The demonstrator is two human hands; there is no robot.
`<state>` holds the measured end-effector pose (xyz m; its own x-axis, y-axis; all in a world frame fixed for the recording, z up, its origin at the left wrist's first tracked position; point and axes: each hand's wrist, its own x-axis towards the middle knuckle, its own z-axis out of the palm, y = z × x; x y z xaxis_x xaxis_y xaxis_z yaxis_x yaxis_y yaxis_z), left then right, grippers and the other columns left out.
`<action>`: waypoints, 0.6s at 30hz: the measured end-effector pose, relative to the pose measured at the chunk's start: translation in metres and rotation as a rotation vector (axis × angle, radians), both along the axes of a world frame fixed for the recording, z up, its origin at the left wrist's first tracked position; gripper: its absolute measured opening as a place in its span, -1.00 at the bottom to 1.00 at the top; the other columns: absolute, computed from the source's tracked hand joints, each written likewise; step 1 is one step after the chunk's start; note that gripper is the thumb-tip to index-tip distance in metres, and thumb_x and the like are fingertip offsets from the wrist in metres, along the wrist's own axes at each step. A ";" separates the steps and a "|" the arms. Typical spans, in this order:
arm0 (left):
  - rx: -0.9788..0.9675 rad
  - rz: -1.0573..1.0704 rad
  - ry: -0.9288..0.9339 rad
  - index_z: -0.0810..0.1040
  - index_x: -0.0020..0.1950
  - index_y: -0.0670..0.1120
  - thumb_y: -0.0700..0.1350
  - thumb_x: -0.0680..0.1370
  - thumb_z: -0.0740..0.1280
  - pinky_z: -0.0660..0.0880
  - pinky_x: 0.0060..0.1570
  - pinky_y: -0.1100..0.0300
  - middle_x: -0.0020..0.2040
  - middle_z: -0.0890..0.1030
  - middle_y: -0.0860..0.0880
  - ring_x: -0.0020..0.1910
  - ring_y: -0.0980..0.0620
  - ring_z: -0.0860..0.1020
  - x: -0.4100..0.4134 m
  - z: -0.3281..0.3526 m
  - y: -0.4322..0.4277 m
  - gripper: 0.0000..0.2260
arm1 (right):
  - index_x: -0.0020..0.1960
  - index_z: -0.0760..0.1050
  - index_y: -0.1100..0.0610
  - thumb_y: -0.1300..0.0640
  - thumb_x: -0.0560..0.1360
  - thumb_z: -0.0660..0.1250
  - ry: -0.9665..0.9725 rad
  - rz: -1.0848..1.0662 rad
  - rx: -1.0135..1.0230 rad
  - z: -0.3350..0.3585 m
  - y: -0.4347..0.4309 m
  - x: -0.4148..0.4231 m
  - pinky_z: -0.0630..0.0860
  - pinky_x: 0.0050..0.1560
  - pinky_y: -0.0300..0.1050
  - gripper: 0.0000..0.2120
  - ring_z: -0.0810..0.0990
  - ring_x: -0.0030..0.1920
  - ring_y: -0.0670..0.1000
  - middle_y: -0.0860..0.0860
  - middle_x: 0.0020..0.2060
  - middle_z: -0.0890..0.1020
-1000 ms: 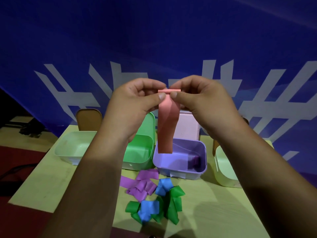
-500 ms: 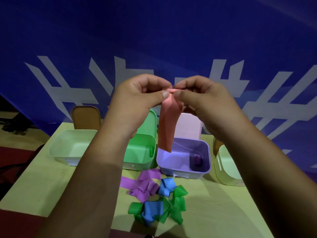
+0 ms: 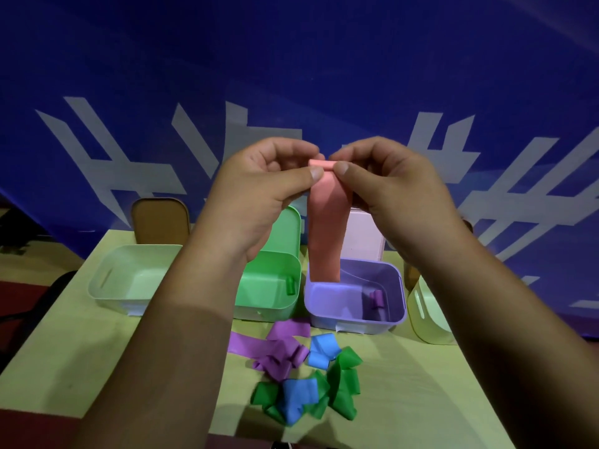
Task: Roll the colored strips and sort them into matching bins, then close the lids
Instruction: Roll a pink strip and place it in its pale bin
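My left hand [image 3: 259, 189] and right hand [image 3: 398, 189] each pinch the rolled top edge of the salmon-pink flexible strip [image 3: 327, 234] between thumb and forefinger. The strip hangs down in mid-air. Its lower end shows in front of the open lilac plastic bin [image 3: 353, 319], which stands beside the open green plastic bin [image 3: 269, 303].

The salmon strip [image 3: 325, 234] is plain pink-orange; the mint bin [image 3: 110, 296] is pale, the green bin [image 3: 269, 303] brighter, the lilac bin [image 3: 353, 325] soft violet, the pale yellow bin [image 3: 428, 328] washed-out; purple strips [image 3: 278, 354], blue strips [image 3: 299, 396] and green strips [image 3: 348, 380] lie on the yellow-green counter [image 3: 64, 358]; the backdrop [image 3: 291, 59] is deep blue with white strokes.
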<state>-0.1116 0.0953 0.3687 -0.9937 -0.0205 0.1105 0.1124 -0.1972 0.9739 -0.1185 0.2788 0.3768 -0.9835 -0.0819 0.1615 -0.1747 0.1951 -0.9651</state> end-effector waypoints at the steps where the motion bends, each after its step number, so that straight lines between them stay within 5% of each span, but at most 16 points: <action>1: 0.002 -0.002 0.003 0.68 0.14 -0.18 -0.41 0.57 0.46 0.64 0.03 0.22 0.04 0.76 -0.16 0.05 -0.05 0.74 0.002 0.001 -0.002 -0.79 | 0.11 0.69 0.09 0.19 0.65 0.43 0.005 -0.002 0.006 -0.001 -0.002 0.000 0.67 0.09 0.30 -0.92 0.72 0.01 0.24 0.15 -0.08 0.74; 12: -0.045 0.002 0.055 0.71 0.07 -0.08 -0.33 0.58 0.49 0.64 0.15 0.08 0.10 0.77 -0.13 0.16 -0.13 0.74 0.011 -0.003 -0.026 -0.82 | 0.09 0.68 -0.01 0.14 0.65 0.43 0.053 -0.010 0.041 -0.006 -0.019 0.007 0.70 0.05 0.30 -0.92 0.74 0.00 0.17 0.08 -0.04 0.73; 18: -0.024 0.024 0.078 0.69 0.01 -0.09 -0.41 0.55 0.48 0.64 0.09 0.16 0.04 0.78 -0.12 0.10 -0.08 0.75 0.017 0.002 -0.035 -0.78 | 0.14 0.67 0.13 0.18 0.64 0.44 -0.020 0.071 -0.147 -0.008 -0.027 0.011 0.64 0.01 0.03 -0.90 0.60 -0.22 0.05 0.06 -0.21 0.64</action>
